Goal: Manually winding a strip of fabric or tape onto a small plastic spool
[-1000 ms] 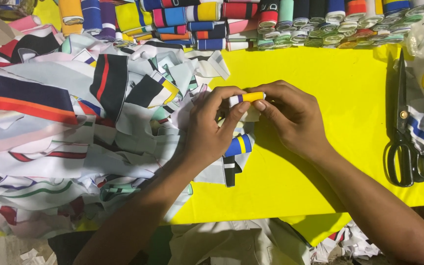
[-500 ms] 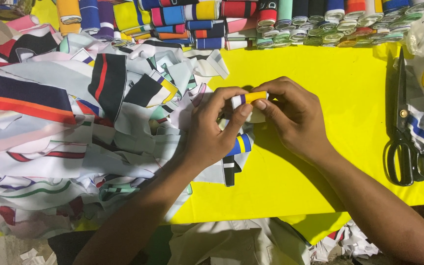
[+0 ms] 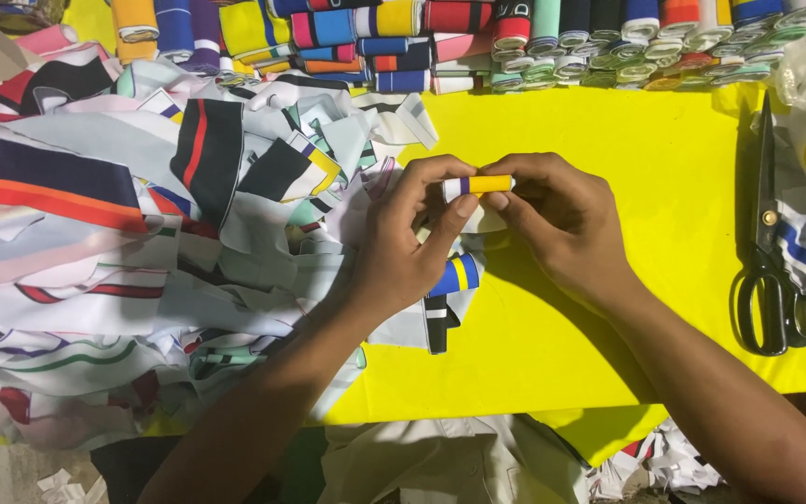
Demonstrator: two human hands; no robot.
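Yellow-and-white fabric roll point(image 3: 478, 185) — soft, light, likely to unwind — pinched at both ends between left hand point(image 3: 403, 247) and right hand point(image 3: 562, 229) above the yellow surface point(image 3: 646, 140), beside loose fabric scraps point(image 3: 142, 261).

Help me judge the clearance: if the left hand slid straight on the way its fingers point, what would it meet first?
The left hand points up and right at the small yellow-and-white rolled fabric strip already in its grip. Beyond it lies bare yellow table cover, then the row of rolled fabric strips, probably.
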